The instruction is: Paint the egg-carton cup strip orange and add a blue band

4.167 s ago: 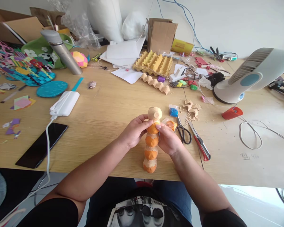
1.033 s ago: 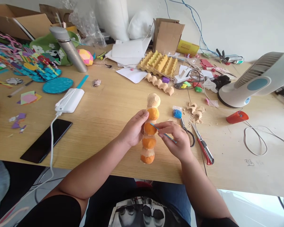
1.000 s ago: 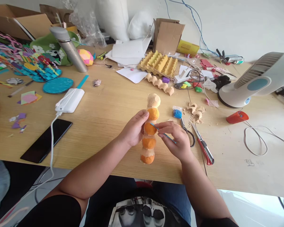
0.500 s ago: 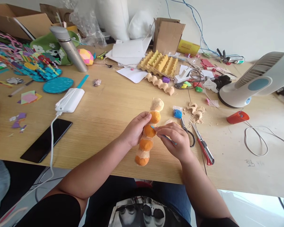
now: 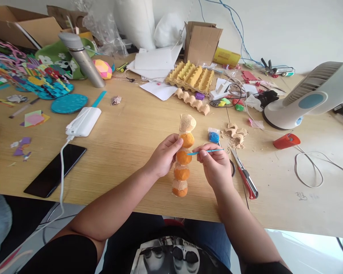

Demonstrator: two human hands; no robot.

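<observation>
My left hand (image 5: pixel 166 155) grips an egg-carton strip (image 5: pixel 181 174) by its left side, thumb over the second bump from the top. Orange clay covers most of its bumps; the top one is bare and pale, and the bottom one is partly covered. Between the thumb and fingers of my right hand (image 5: pixel 215 165) is a slim blue clay modelling tool (image 5: pixel 210 151). The tool's flat tip touches or nearly touches the middle orange bump; I cannot tell which. Scissors (image 5: pixel 232 167), partly hidden by my right hand, lie beside a red utility knife (image 5: pixel 246 179).
Behind the hands lie a bare carton strip (image 5: pixel 192 101) and a yellow egg tray (image 5: pixel 191 78). A blue clay packet (image 5: pixel 213 136) and carton scraps (image 5: pixel 236 133) are to the right, near an orange cup (image 5: pixel 286 141) and a fan (image 5: pixel 300 99). A phone (image 5: pixel 55 170) and power bank (image 5: pixel 84 121) sit left.
The strip has swung closer to upright in my left hand, its lower end moving right. My right hand has turned, so the blue tool now lies almost level.
</observation>
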